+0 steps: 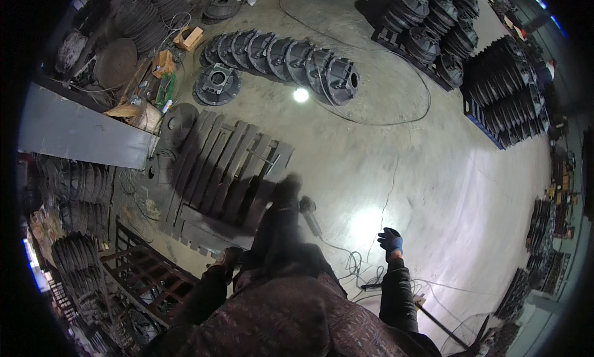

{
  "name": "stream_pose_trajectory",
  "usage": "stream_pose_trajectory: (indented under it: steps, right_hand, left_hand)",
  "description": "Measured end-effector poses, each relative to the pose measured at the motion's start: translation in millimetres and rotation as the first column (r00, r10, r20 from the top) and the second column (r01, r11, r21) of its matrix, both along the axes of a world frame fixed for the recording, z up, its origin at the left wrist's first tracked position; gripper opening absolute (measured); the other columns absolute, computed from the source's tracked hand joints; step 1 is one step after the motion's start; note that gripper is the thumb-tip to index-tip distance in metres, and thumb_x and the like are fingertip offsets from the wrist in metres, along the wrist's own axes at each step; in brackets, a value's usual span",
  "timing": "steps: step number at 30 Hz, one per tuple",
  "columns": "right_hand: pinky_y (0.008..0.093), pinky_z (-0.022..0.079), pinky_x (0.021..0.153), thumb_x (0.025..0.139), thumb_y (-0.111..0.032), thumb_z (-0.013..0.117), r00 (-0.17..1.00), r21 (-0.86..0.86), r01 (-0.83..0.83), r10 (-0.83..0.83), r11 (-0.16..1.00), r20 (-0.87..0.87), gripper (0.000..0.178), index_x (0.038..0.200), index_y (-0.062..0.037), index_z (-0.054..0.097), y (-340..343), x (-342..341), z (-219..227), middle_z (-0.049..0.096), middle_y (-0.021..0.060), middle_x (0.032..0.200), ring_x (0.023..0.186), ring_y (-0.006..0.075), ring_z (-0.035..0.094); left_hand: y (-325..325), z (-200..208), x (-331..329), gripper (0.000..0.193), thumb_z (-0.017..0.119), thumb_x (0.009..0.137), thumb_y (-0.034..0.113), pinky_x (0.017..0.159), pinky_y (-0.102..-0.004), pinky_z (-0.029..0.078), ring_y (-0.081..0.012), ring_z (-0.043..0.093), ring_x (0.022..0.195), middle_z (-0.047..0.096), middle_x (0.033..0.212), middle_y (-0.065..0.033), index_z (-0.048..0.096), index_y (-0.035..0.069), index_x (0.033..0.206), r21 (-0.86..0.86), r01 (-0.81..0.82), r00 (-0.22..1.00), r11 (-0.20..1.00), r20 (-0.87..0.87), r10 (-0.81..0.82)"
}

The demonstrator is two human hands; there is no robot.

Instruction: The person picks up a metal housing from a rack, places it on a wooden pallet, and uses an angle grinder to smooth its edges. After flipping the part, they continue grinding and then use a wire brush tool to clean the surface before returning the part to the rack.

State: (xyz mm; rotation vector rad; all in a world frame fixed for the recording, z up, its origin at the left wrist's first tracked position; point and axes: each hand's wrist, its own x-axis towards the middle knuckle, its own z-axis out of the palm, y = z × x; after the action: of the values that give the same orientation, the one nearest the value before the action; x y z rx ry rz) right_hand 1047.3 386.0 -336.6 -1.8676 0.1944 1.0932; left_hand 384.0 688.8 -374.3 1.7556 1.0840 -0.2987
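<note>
My right hand (390, 241), in a blue and dark glove, hangs over the concrete floor to the right with its fingers apart and nothing in it. My left hand (228, 259), also dark-gloved, is low beside my leg, near the close edge of a slatted dark metal platform (213, 222). Its fingers blend into shadow, so what they do is unclear. A T-shaped metal bar (262, 159) lies on the slats. On the floor just right of my foot lies a corded hand-held power tool (310, 216), which looks like an angle grinder.
A curved row of dark cast housings (288, 59) stands ahead. Stacked castings on pallets (504, 88) fill the far right. A grey metal panel (86, 123) and a rusty grid frame (145, 267) are at left. Loose cables (354, 265) tangle near my right arm.
</note>
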Motion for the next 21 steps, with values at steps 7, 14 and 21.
stream_pose_trajectory:
  steps: [7, 14, 21]
  right_hand:
    - [0.0393, 0.055, 0.063, 0.104, -0.033, 0.056, 0.972, -0.186, -0.107, 0.063, 0.977, -0.227, 0.037, 0.132, -0.0102, 0.066, 118, 34, -21, 0.078, 0.0177, 0.112, 0.08, 0.031, 0.075]
    - [0.0401, 0.054, 0.063, 0.102, -0.022, 0.063, 0.937, -0.311, -0.145, 0.03, 0.939, -0.348, 0.036, 0.134, -0.0066, 0.063, 260, 114, -13, 0.078, 0.0188, 0.109, 0.078, 0.0289, 0.073]
    - [0.0366, 0.055, 0.053, 0.099, -0.027, 0.067, 0.955, 0.448, -0.129, 0.232, 0.885, -0.183, 0.028, 0.118, -0.0056, 0.069, 461, 274, -136, 0.078, 0.0185, 0.099, 0.071, 0.0278, 0.074]
  left_hand:
    - [168, 13, 149, 0.027, 0.075, 0.091, 0.033, 0.074, -0.0469, 0.056, -0.032, 0.072, 0.086, 0.075, 0.098, -0.0163, 0.075, 0.006, 0.097, 0.047, 0.406, 0.873, 0.913, -0.315, -0.372]
    - [385, 121, 312, 0.046, 0.056, 0.11, 0.03, 0.098, -0.0408, 0.058, -0.0283, 0.069, 0.117, 0.067, 0.137, -0.0154, 0.057, 0.003, 0.148, -0.519, -0.692, 0.559, 0.502, 0.056, 0.827]
    - [454, 99, 373, 0.032, 0.064, 0.103, 0.019, 0.097, -0.0386, 0.056, -0.0252, 0.069, 0.111, 0.069, 0.123, -0.0149, 0.067, 0.002, 0.13, -0.227, -0.688, 0.654, 0.689, 0.217, 0.725]
